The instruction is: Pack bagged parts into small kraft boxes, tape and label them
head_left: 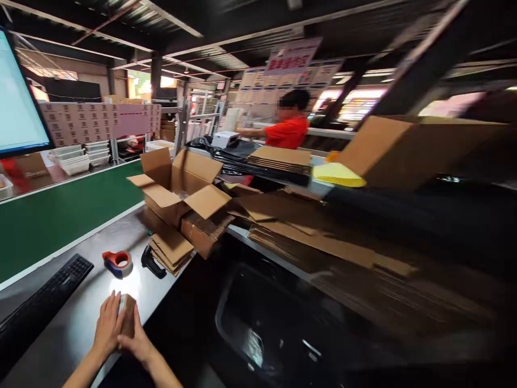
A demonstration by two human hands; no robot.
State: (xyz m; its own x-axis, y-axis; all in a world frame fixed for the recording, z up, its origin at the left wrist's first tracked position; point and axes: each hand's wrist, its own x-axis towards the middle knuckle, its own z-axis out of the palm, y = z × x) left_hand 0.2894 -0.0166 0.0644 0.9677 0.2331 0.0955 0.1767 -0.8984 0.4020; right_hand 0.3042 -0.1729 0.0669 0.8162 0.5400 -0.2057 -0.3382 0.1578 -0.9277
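Between my two hands is a small brown cardboard box [128, 312], held near the front edge of the metal table [76, 310]. My left hand [107, 323] lies along its left side, fingers pointing forward. The right hand [136, 337] grips the box from the right and from below, with its thumb across the near end. Most of the box's left face is covered by fingers. Just beyond the hands lie a tape dispenser [118, 262] with an orange-red part and a black handheld barcode scanner [152, 262].
A black keyboard [48, 293] lies to the left, below a monitor [20, 97]. Past the table runs a green conveyor belt [81, 196]. An open carton [161, 191] and flattened cardboard [172, 245] stand ahead. A black bin [226, 318] is at right. A person in red [286, 132] works beyond.
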